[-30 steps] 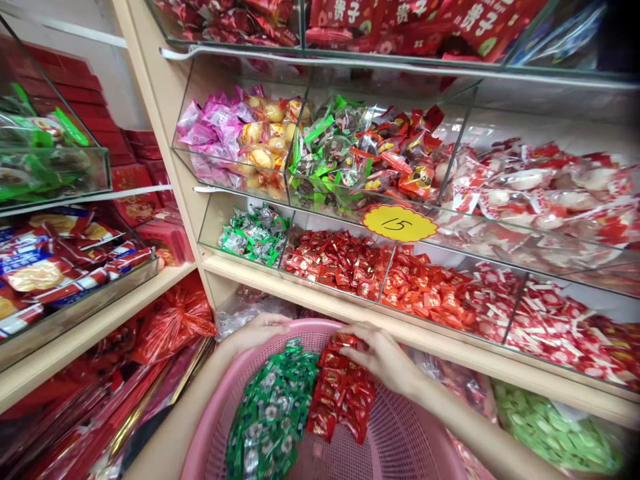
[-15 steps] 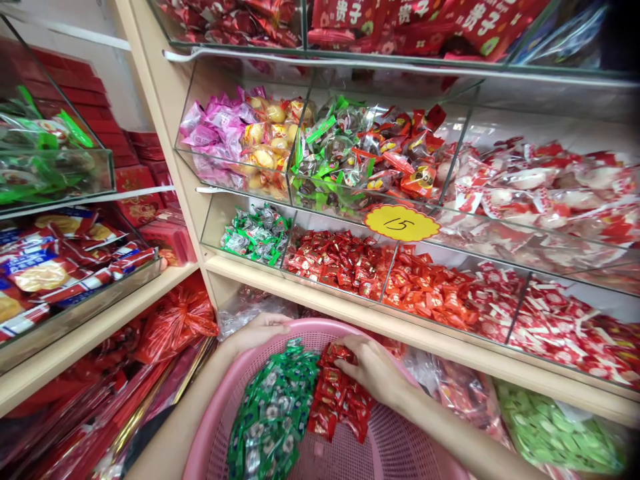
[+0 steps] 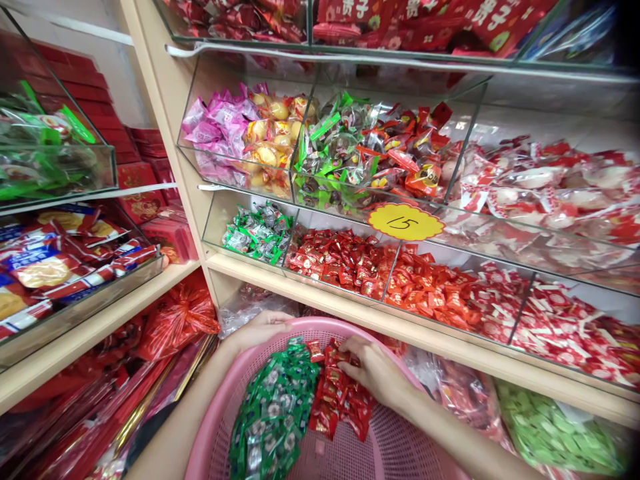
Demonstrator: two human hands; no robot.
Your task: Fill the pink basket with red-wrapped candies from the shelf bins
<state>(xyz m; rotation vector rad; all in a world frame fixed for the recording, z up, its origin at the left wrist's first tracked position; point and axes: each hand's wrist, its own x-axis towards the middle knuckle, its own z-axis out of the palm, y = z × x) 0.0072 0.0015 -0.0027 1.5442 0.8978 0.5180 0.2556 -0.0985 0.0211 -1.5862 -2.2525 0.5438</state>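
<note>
A pink plastic basket (image 3: 205, 427) with perforated walls sits below the shelf. My left hand (image 3: 265, 325) is closed over its far rim. Inside, a heap of green wrapped candies (image 3: 273, 407) lies on the left. Beside it are red wrapped candies (image 3: 327, 403), against the green heap. My right hand (image 3: 367, 363) reaches into the basket from the right, fingers curled on the upper part of the red pile. Its fingertips are partly hidden among the wrappers.
Above the basket runs a wooden shelf edge (image 3: 310, 293). Clear bins hold green candies (image 3: 257, 233), dark red candies (image 3: 340, 260) and orange-red candies (image 3: 430, 287). A yellow price tag (image 3: 406, 221) reads 15. Red bags (image 3: 183, 313) lie left; a bag of green packets (image 3: 555, 427) lies right.
A red candy now shows at the top between the green heap and my right hand. My right hand has shifted very slightly; the left stays on the rim.
</note>
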